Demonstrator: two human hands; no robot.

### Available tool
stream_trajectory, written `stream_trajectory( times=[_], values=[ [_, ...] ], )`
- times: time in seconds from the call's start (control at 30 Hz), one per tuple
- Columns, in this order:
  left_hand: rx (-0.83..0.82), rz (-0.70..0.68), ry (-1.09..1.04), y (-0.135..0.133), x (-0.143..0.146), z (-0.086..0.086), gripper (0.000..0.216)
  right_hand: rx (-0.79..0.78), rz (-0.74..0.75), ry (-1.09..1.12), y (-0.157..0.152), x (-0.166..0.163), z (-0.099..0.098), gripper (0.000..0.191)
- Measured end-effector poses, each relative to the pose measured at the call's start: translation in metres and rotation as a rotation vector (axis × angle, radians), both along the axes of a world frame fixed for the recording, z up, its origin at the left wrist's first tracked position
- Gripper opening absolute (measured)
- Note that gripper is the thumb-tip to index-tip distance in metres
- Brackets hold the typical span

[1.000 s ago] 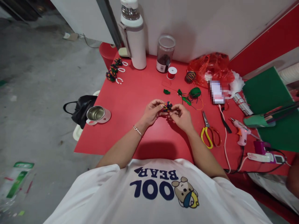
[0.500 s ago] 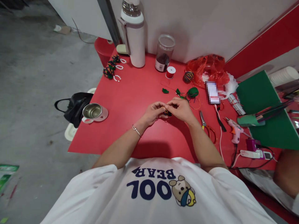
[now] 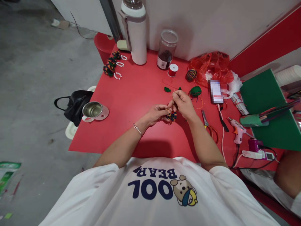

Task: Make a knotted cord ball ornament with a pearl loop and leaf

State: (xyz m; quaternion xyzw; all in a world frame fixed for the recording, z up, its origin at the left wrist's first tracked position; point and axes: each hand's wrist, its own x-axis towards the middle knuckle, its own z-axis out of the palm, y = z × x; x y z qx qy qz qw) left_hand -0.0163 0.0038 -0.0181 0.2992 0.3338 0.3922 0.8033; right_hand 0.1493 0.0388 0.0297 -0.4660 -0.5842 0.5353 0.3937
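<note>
My left hand (image 3: 155, 116) is closed on a small multicoloured yarn piece (image 3: 172, 117), dark with yellow, red and blue strands, just above the red table (image 3: 131, 94). Beside it, my right hand (image 3: 185, 105) is raised with thumb and forefinger pinched together; what sits in the pinch is too small to make out. Beyond the hands lie a small green knitted piece (image 3: 167, 89) and a green yarn ball (image 3: 195, 91) with loose strands. Scissors (image 3: 210, 127) with orange and yellow handles rest to the right of my right forearm.
Pompom-like yarn pieces with white bead loops (image 3: 109, 69) line the far left. A mug of liquid (image 3: 96, 112) stands near the left edge. At the back are a white flask (image 3: 138, 37), a jar (image 3: 166, 50) and a red spool (image 3: 173, 70). A pink glue gun (image 3: 238, 130) lies right.
My right hand has drawn up and away from the yarn piece, fingertips now pinched above it. More of the yarn piece shows. My left hand stays nearly in place.
</note>
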Motion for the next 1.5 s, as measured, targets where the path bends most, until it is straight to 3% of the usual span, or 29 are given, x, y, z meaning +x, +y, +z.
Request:
stream_trajectory(
  times=[0.1,0.3,0.57,0.87,1.1,1.2,1.27,1.37,1.5],
  values=[
    [0.007,-0.024,0.004,-0.001,0.000,0.000,0.035,-0.050,-0.027,0.056,0.001,-0.004,0.001,0.056],
    [-0.023,-0.028,0.036,-0.002,0.002,-0.001,0.032,-0.014,-0.270,0.150,0.017,0.003,0.004,0.050],
    [-0.028,0.025,0.053,0.000,0.002,-0.003,0.029,-0.183,-0.112,0.170,0.000,0.007,0.003,0.055],
    [-0.008,-0.060,0.063,-0.002,-0.001,0.004,0.026,-0.105,-0.225,0.235,0.010,-0.001,-0.003,0.046],
    [-0.018,0.063,0.034,0.001,0.000,-0.003,0.034,-0.130,-0.125,0.264,0.007,0.004,-0.005,0.033],
    [-0.018,0.103,0.017,0.003,0.000,-0.008,0.042,-0.144,-0.172,0.327,0.004,0.005,-0.010,0.032],
    [0.039,0.153,0.027,0.003,0.000,-0.009,0.044,-0.145,-0.266,0.381,0.001,0.004,-0.014,0.031],
    [0.290,0.320,0.150,0.004,-0.001,-0.010,0.035,-0.156,-0.372,0.500,-0.005,0.003,-0.015,0.027],
    [0.633,0.442,0.339,0.003,0.000,-0.010,0.020,-0.276,-0.301,0.752,-0.012,0.009,-0.011,0.018]
  ],
)
